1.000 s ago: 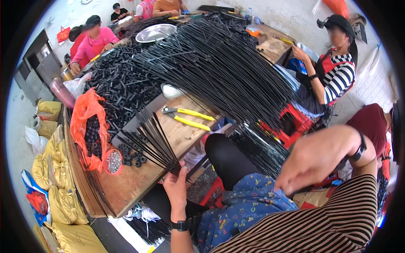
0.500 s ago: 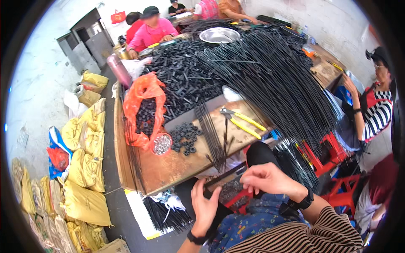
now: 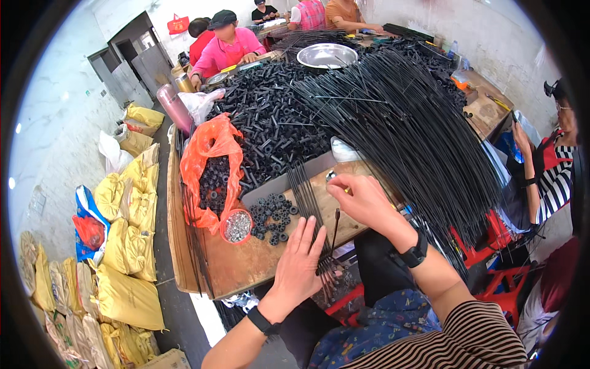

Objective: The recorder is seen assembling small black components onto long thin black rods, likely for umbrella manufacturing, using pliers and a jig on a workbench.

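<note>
My left hand (image 3: 297,264) lies over the lower part of a row of thin black rods (image 3: 301,184) at the table's near edge, fingers stretched out and close together. My right hand (image 3: 367,202) is closed over a pair of yellow-handled pliers (image 3: 331,176). Their metal head shows past my fingertips, and most of the handles are hidden under the hand. Left of the rods sit loose black rings (image 3: 270,215) and a red-rimmed tub of small silver parts (image 3: 236,226).
A heap of short black tubes (image 3: 270,132) and a large sheaf of long black rods (image 3: 418,129) cover the wooden table (image 3: 230,267). An orange plastic bag (image 3: 212,147) and a metal bowl (image 3: 326,55) stand among them. Yellow sacks (image 3: 126,295) line the left; several people sit around.
Both hands have moved up from over my lap to the table. The left now rests on the rods, and the right has closed over the pliers. My view has shifted slightly.
</note>
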